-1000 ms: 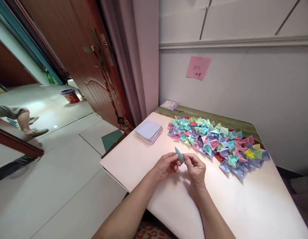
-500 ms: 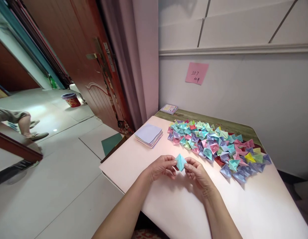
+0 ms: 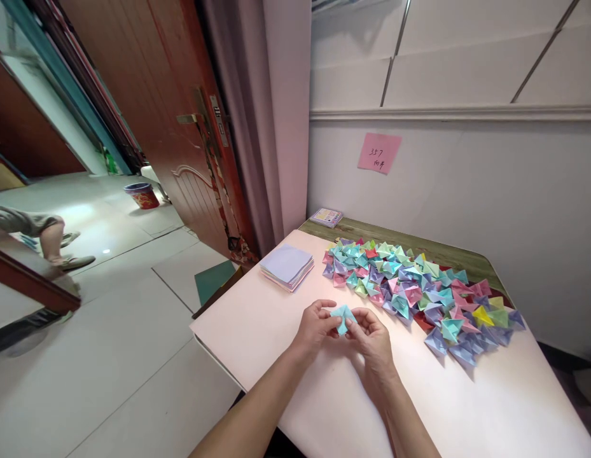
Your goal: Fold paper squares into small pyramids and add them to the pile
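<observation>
A small piece of folded light-blue origami paper (image 3: 343, 314) is held just above the pale table between my two hands. My left hand (image 3: 319, 324) pinches its left side between thumb and fingers. On the right side, my right hand (image 3: 371, 334) grips it, with the thumb pressed on its front. Parts of its lower edge are covered by my thumbs. Beyond my hands lies a heap of folded paper boats (image 3: 412, 296) in blue, pink, purple, green, yellow and red. A stack of square paper (image 3: 286, 264), lilac on top, sits to the left.
The pale-covered table (image 3: 257, 331) has its left edge beside a tiled floor. A small pile of cards (image 3: 327, 217) lies at the back corner. A pink note (image 3: 380, 152) is on the wall. At far left are a bucket (image 3: 142, 196) and another person's leg (image 3: 51, 242).
My hands have drawn closer together, and both thumbs now press on the front of the light-blue paper. It shows as a wider shape instead of an upright diamond. The view has tilted slightly upward.
</observation>
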A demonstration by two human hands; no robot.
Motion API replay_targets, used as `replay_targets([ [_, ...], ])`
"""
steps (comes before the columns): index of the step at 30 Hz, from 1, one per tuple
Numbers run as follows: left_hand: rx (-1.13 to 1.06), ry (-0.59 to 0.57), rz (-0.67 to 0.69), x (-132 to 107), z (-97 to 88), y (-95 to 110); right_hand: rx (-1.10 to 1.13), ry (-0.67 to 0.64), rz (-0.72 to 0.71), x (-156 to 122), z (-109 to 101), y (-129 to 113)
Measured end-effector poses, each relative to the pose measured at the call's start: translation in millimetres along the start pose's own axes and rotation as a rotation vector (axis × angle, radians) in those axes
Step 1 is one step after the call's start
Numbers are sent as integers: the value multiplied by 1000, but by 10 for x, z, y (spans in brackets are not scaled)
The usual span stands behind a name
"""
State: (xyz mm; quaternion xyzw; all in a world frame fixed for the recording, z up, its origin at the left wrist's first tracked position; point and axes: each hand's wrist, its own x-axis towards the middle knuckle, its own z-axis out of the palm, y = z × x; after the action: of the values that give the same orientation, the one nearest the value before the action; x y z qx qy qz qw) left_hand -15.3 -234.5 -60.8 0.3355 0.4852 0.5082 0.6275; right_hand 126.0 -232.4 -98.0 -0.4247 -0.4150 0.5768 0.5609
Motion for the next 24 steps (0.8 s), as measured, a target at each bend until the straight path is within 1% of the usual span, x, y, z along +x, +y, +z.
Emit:
replay_targets([
  [3,-59,-24,-83,-35,40,-42,8,72,-41,-18,42,28],
  [5,-36,-38,-124,-49,48,-62,4,98,-63,-33,55,26],
  [7,28,-24,-105,-48,38,-70,-11,76,-75,-44,48,8],
  [9,126,-16,-54,-35,13,-62,-32,23,-48,-43,18,-16],
  [11,237,-47,-19,-19,-17,-44,-66,-16,27,-28,-26,-32],
  [14,354,-120,-17,-10,-49,-16,-130,-6,94,5,-82,-32],
  [16,337,-137,-36,-19,-53,-9,-146,27,68,15,-95,-25],
  [21,120,-146,-113,-45,-27,-44,-120,97,-4,-14,-58,-35],
  [24,128,-124,-109,-31,-21,-65,-86,102,17,-27,-40,-47],
])
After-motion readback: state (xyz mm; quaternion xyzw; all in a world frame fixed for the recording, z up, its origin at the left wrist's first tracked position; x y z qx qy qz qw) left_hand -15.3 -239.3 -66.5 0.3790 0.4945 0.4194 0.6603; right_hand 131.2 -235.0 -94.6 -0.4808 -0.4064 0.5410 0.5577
